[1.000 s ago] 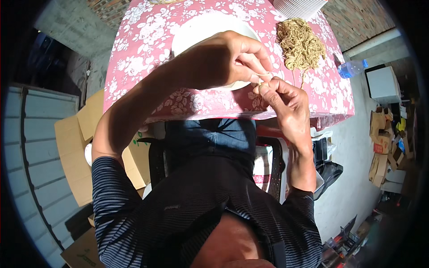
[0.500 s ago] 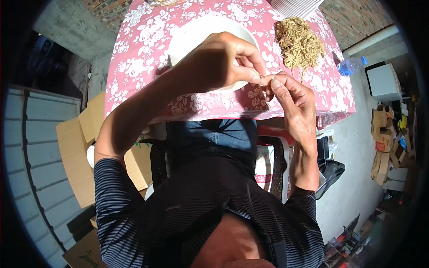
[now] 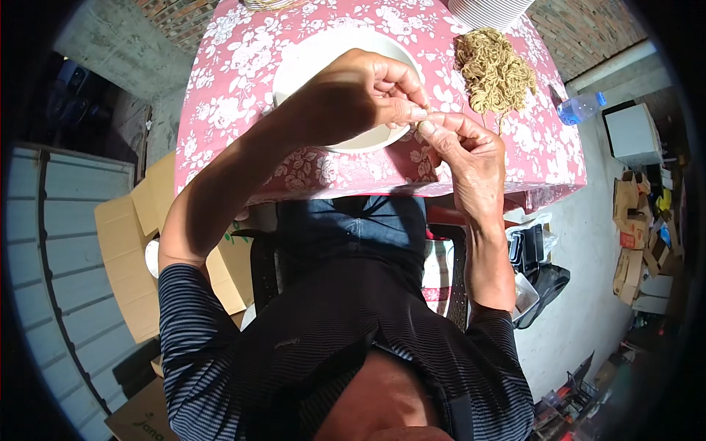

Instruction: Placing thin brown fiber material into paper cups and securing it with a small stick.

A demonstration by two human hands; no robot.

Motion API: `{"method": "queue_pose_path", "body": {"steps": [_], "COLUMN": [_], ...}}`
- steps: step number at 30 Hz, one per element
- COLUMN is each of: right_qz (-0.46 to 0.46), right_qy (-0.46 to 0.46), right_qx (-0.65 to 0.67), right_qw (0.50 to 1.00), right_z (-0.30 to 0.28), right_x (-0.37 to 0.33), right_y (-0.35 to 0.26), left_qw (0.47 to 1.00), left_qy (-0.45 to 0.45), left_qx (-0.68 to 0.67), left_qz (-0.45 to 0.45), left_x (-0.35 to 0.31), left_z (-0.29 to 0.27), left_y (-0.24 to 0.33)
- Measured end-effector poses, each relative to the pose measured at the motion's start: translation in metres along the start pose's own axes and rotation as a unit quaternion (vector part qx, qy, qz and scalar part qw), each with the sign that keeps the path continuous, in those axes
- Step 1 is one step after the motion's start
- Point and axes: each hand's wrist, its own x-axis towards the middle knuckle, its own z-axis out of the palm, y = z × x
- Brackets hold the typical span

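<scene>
Both my hands meet fingertip to fingertip over the right rim of a large white bowl (image 3: 346,48). My left hand (image 3: 375,88) is pinched, thumb against forefinger. My right hand (image 3: 468,151) is closed in a pinch as well, its thumb and forefinger touching the left fingertips. Whatever lies between the fingers is too small to make out. Beyond my right hand, a loose heap of tan yarn-like strands (image 3: 494,71) rests on the pink floral tablecloth (image 3: 228,110), with a thin strand trailing from its near edge.
A stack of white dishes (image 3: 489,11) stands at the far right of the table. Near the right edge lies a clear plastic bottle (image 3: 581,109) with a blue cap. Open cardboard (image 3: 129,242) lies at left; boxes (image 3: 629,220) line the floor at right.
Both hands have shifted slightly left and away from me, with the right hand moving more. The fingertips are still together, and the yarn heap stays in place.
</scene>
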Motion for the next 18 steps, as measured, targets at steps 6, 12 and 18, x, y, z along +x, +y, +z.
{"method": "queue_pose_path", "body": {"steps": [6, 12, 18], "right_qz": [-0.019, -0.047, -0.085], "right_qy": [0.03, 0.03, 0.036], "right_qx": [-0.023, -0.033, -0.063], "right_qw": [0.999, 0.998, 0.994], "right_z": [0.004, 0.006, 0.008], "right_x": [-0.003, -0.005, -0.008], "right_y": [0.002, 0.01, 0.005], "left_qw": [0.992, 0.983, 0.935], "left_qy": [0.044, 0.127, 0.136], "left_qx": [0.096, 0.078, 0.272], "left_qz": [0.067, 0.104, 0.181], "left_x": [-0.004, -0.007, -0.011], "left_z": [0.006, 0.015, 0.017], "left_y": [0.0, -0.006, 0.003]}}
